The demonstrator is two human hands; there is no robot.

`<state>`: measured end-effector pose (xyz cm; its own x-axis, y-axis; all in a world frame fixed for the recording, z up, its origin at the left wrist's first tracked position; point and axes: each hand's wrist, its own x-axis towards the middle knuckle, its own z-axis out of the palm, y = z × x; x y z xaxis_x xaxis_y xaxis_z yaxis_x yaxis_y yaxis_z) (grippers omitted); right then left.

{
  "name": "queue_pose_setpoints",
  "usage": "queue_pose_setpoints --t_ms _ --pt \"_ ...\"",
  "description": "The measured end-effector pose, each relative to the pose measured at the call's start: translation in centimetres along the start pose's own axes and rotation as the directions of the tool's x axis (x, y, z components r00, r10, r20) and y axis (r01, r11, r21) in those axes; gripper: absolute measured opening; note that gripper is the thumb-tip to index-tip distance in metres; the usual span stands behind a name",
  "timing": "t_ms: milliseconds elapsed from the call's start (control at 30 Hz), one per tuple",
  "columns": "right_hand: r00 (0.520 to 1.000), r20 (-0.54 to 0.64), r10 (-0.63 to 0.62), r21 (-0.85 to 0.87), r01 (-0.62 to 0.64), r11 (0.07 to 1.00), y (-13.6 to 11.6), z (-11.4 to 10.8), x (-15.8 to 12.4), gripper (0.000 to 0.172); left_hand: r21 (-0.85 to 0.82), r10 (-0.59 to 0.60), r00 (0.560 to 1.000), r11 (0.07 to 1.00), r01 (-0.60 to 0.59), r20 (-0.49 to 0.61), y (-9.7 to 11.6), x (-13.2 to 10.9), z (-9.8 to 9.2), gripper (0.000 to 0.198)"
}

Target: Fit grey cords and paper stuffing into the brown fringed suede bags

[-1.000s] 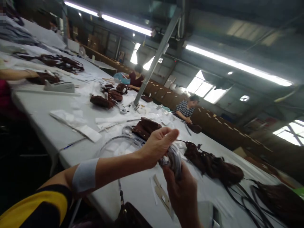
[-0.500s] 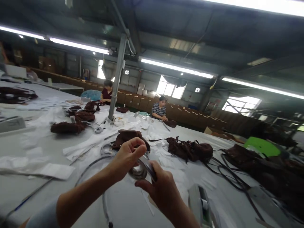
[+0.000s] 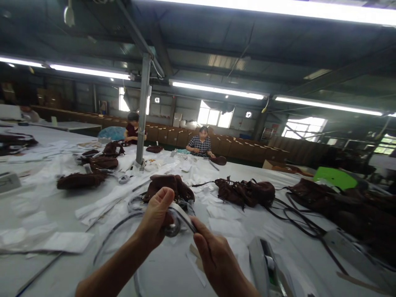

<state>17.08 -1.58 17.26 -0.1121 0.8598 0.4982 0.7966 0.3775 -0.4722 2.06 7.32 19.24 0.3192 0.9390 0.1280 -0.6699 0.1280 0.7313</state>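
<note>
My left hand [image 3: 153, 220] is closed on a strap [image 3: 183, 215] that shows dark and whitish, with a shiny, clear wrap-like look. My right hand [image 3: 213, 253] grips the same strap further right, thumb on top. Between the hands the strap bows upward, and a rolled loop of it hangs under my left fingers. Just beyond my left hand sits a dark brown bag [image 3: 165, 185], partly hidden by my fingers. A long grey wrapped strap [image 3: 107, 235] curves over the white table [image 3: 163, 272] to the left of my forearm.
A tape dispenser [image 3: 262, 260] stands right of my right hand. Brown bags [image 3: 244, 192] with straps lie further right, more brown bags [image 3: 99, 163] at left. White sheets [image 3: 68, 241] cover parts of the table. A post [image 3: 142, 111] rises behind; two people sit across.
My hands have drawn apart, with the strap now stretched in an arc between them. My left hand has moved left and down. The view has shifted slightly.
</note>
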Motion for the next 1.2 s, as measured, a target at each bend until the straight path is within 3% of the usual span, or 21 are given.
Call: queue_pose_setpoints --t_ms 100,200,300,467,533,600,633,700,733,767,833,900,967,1033,1067,1133,1200 --pt "0.986 -0.129 0.103 0.112 -0.089 0.990 -0.5 1.9 0.4 0.044 -0.228 -0.003 0.983 0.973 -0.041 -0.186 -1.2 0.2 1.1 0.047" --pt "0.971 -0.191 0.145 0.196 -0.107 0.975 -0.8 3.7 0.3 0.043 -0.329 -0.067 0.947 0.943 -0.042 -0.313 -2.3 0.2 1.7 0.048" --pt "0.965 -0.206 0.162 0.252 -0.107 0.962 -0.9 5.1 0.0 0.044 -0.316 -0.087 0.925 0.948 -0.037 -0.370 -3.4 -0.2 1.9 0.046" --pt "0.950 -0.193 0.247 0.140 -0.222 0.965 -0.1 5.9 -0.3 0.032 -0.175 0.051 0.910 0.975 -0.134 -0.412 -5.6 -0.8 0.9 0.048" --pt "0.969 -0.156 0.193 -0.021 -0.198 0.980 0.6 5.4 -0.5 0.028 -0.009 0.096 0.942 0.994 -0.104 -0.321 -5.5 -0.9 -0.2 0.047" --pt "0.992 -0.061 0.111 -0.206 -0.121 0.971 1.4 4.7 -0.9 0.023 0.248 0.060 0.994 0.968 -0.035 -0.096 -4.4 -1.0 -1.5 0.048" --pt "0.998 0.001 0.070 -0.272 -0.067 0.960 1.6 4.4 -1.1 0.019 0.391 -0.011 0.999 0.920 -0.007 0.042 -3.5 -1.0 -2.0 0.047" --pt "0.994 0.110 -0.021 -0.308 0.054 0.950 1.6 3.8 -1.4 0.015 0.623 -0.172 0.957 0.782 -0.012 0.235 -1.7 -1.2 -2.5 0.043" --pt "0.990 0.127 -0.060 -0.291 0.095 0.952 1.5 3.7 -1.4 0.016 0.684 -0.225 0.934 0.729 -0.028 0.278 -0.9 -1.3 -2.5 0.041" --pt "0.991 0.113 -0.078 -0.264 0.105 0.959 1.2 3.5 -1.3 0.018 0.704 -0.249 0.923 0.709 -0.032 0.293 -0.3 -1.4 -2.3 0.038" --pt "0.997 0.054 -0.050 -0.188 0.059 0.980 0.4 3.4 -1.0 0.025 0.603 -0.195 0.947 0.797 0.001 0.256 0.0 -1.6 -1.6 0.031" --pt "0.999 -0.013 0.031 -0.104 -0.033 0.994 -0.3 3.7 -0.6 0.030 0.345 -0.066 0.992 0.938 0.023 0.111 -0.8 -1.6 -0.9 0.032" --pt "0.994 -0.052 0.093 -0.053 -0.096 0.994 -0.5 4.0 -0.3 0.029 0.123 0.035 0.996 0.992 -0.025 -0.082 -2.2 -1.4 -0.7 0.036" --pt "0.991 -0.060 0.122 -0.093 -0.127 0.987 -0.2 4.4 -0.4 0.028 0.116 0.097 0.982 0.990 -0.078 -0.162 -3.4 -1.3 -1.2 0.036" --pt "0.992 -0.038 0.122 -0.146 -0.126 0.981 0.2 4.4 -0.5 0.026 0.196 0.125 0.984 0.976 -0.098 -0.127 -3.8 -1.3 -1.6 0.035" --pt "0.995 0.040 0.092 -0.263 -0.079 0.962 0.8 4.1 -0.7 0.021 0.442 0.127 0.990 0.886 -0.139 0.056 -3.9 -1.5 -2.4 0.030" --pt "0.992 0.117 0.043 -0.291 -0.007 0.957 1.0 3.5 -0.9 0.019 0.641 0.034 0.972 0.746 -0.181 0.234 -3.4 -1.8 -2.9 0.029"
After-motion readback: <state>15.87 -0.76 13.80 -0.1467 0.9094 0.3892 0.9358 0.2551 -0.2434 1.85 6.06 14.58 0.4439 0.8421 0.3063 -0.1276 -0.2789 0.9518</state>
